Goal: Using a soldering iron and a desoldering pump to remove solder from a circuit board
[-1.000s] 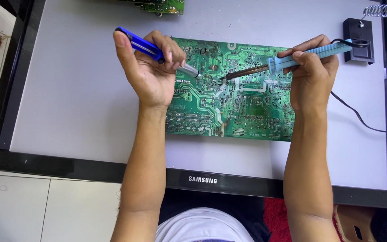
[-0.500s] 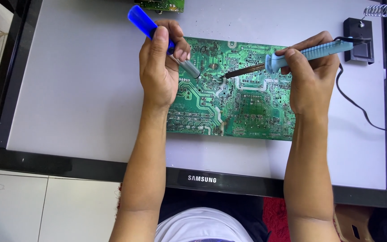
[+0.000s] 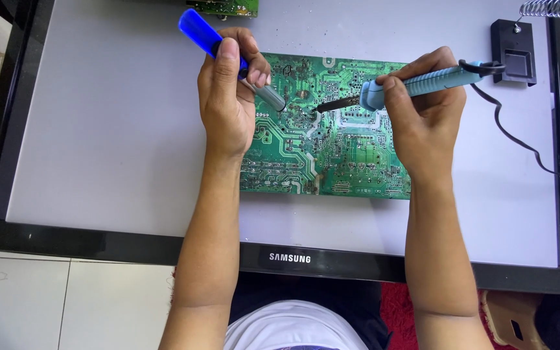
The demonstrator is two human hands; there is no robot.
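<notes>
A green circuit board [image 3: 345,149] lies solder side up on a flat monitor panel [image 3: 111,129] with a black frame. My left hand [image 3: 228,97] grips a blue desoldering pump [image 3: 228,55], held steeply, its grey nozzle touching the board near its top middle. My right hand [image 3: 422,116] holds a light-blue soldering iron [image 3: 422,81], whose dark tip points left at the same spot, a little right of the nozzle. Both wrists rest over the board.
A black soldering stand [image 3: 513,42] with a coil spring sits at the panel's top right, and the iron's black cable [image 3: 520,146] trails right across the panel. Another green board [image 3: 228,6] peeks in at the top edge. White floor tiles lie at the lower left.
My left hand has swung the pump from lying nearly flat to a steep angle, nozzle staying on the board. The soldering iron has barely moved.
</notes>
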